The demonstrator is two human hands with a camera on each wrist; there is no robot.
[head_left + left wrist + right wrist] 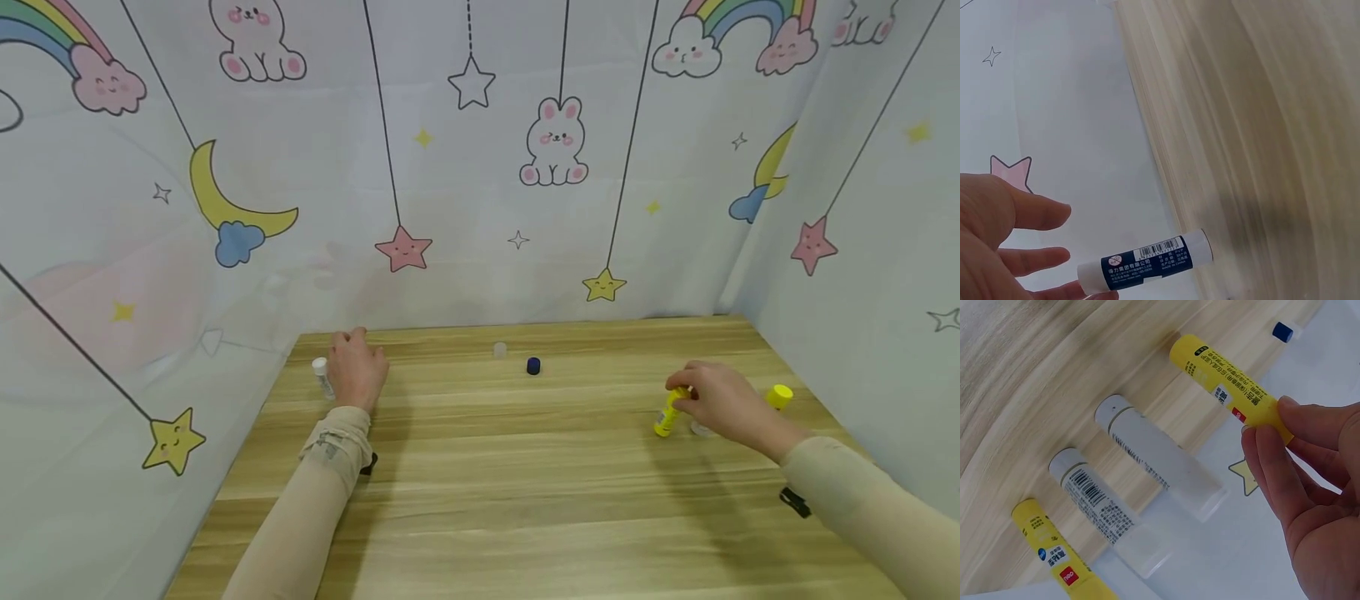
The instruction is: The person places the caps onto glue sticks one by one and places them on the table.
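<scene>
My right hand [722,407] pinches a yellow glue stick [1225,384] by its upper end, between thumb and fingertips. It leans a little, its lower end close over the wooden table. Beside it stand two white glue sticks [1154,456] with clear ends and another yellow glue stick [1054,547]; the head view shows this second yellow one partly behind my right hand. At the far left, my left hand [357,368] has its fingers loosely spread beside a white glue stick with a navy label [1150,264]. Its lower fingers [1054,294] are partly hidden behind that stick.
Towards the back middle of the table [480,483] stand a small navy cap [533,366] and a clear cap [500,351]. A patterned white cloth [480,192] rises along the back edge and both sides.
</scene>
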